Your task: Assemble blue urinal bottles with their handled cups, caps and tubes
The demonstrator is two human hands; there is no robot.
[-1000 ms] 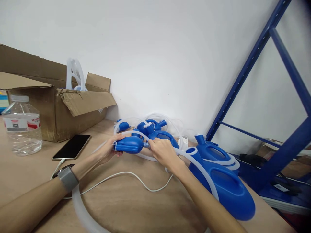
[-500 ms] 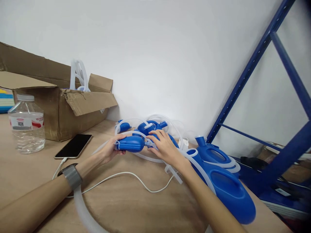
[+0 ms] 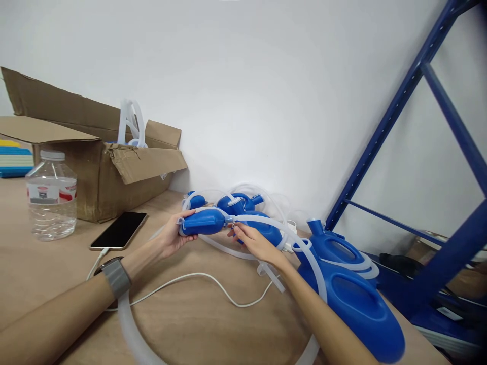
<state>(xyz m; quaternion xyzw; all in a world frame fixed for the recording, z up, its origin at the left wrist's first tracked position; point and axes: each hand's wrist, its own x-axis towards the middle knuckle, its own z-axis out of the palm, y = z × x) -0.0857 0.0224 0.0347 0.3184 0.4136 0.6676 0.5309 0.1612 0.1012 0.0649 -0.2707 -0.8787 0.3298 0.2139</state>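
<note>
Toward the back of the table, my left hand [image 3: 177,237] wraps round the end of a blue oval plastic urinal cup [image 3: 203,223]. The cup lies sideways, with a clear connector [image 3: 229,219] at its right end. From that connector a white corrugated tube [image 3: 262,219] runs right, arching over my right forearm. My right hand [image 3: 255,241] is closed just under the connector, thumb and fingers pinched together. A small clear piece shows by those fingertips, but what they hold cannot be made out. Behind it lies a blue bottle [image 3: 262,230], partly hidden.
Blue urinal jugs [image 3: 365,309] with coiled tubes stand at right, more blue bottles [image 3: 236,200] by the wall. Left are an open cardboard box [image 3: 125,187], a water bottle [image 3: 52,203] and a phone [image 3: 118,230] on a white cable [image 3: 190,275]. A blue metal rack [image 3: 395,116] rises at right.
My right hand has dropped from on top of the tube by the connector to just below it. The tube now shows arching freely over to the right. My left hand still holds the cup.
</note>
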